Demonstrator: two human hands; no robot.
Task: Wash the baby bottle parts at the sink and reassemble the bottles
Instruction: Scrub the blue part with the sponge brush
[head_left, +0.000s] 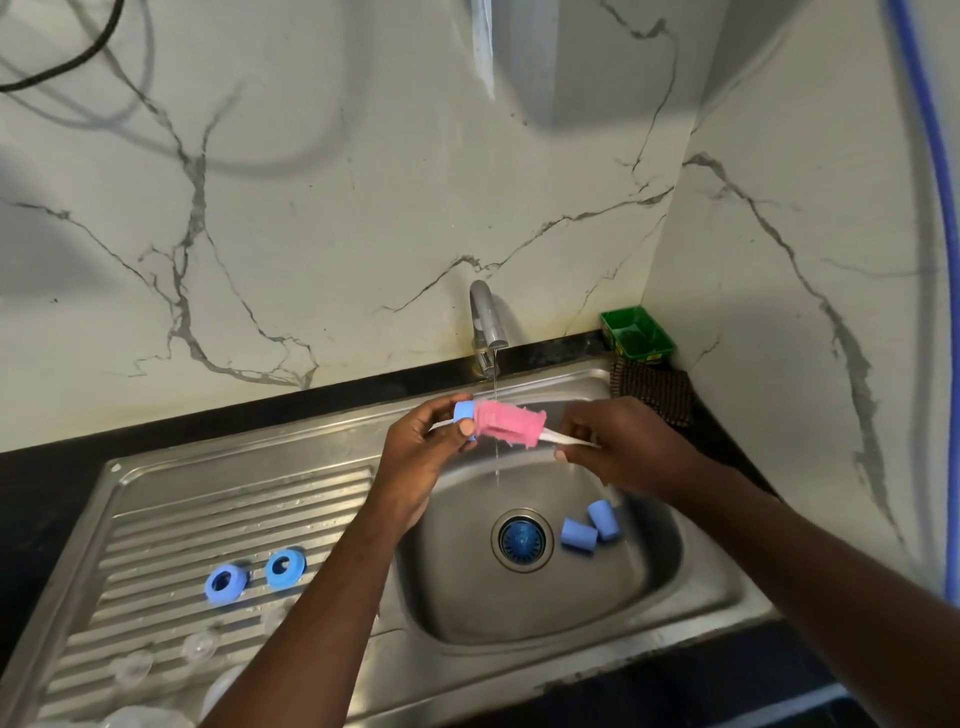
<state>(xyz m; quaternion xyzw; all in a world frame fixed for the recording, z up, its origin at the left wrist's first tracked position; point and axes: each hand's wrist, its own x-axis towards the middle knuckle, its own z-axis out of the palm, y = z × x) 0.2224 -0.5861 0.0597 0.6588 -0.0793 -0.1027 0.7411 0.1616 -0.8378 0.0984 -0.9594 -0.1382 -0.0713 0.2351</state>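
We are pinching the blue ring (464, 410) with our left hand (421, 460), gripping the brush (511, 423) with our right hand (626, 447); wet, the ring may slip into the sink (467, 597).

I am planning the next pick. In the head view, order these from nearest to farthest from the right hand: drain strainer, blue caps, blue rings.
From the right hand:
1. Blue caps, in the basin just below it.
2. Drain strainer, basin centre.
3. Blue rings, far left on the drainboard.
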